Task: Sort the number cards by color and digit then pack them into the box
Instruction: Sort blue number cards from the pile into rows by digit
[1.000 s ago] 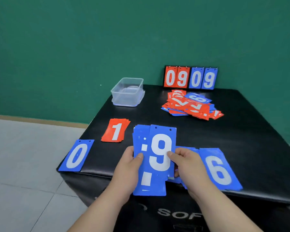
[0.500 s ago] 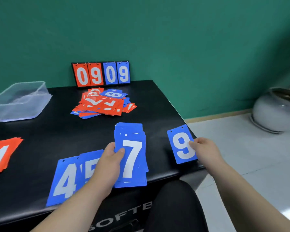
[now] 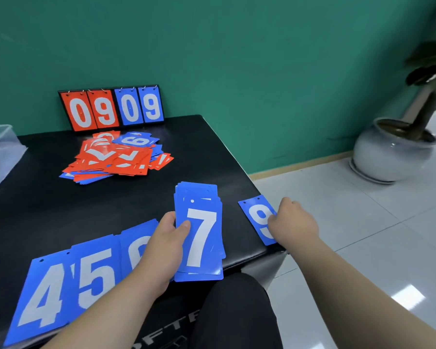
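Note:
My left hand grips a stack of blue cards with a white 7 on top, held above the table's near edge. My right hand rests with its fingertips on a blue 9 card lying flat at the table's right corner. Blue cards 4, 5 and 6 lie in a row at the front; the 6 is partly hidden by my left hand. A mixed heap of red and blue cards sits further back. The clear plastic box stands at the far left.
A flip scoreboard reading 0909 leans on the green wall at the back of the black table. A potted plant stands on the tiled floor to the right. My knee is under the table's edge.
My right hand took the blue 9 off the stack, carried it right and set it on the table corner; the 7 now tops the stack. The view swung right.

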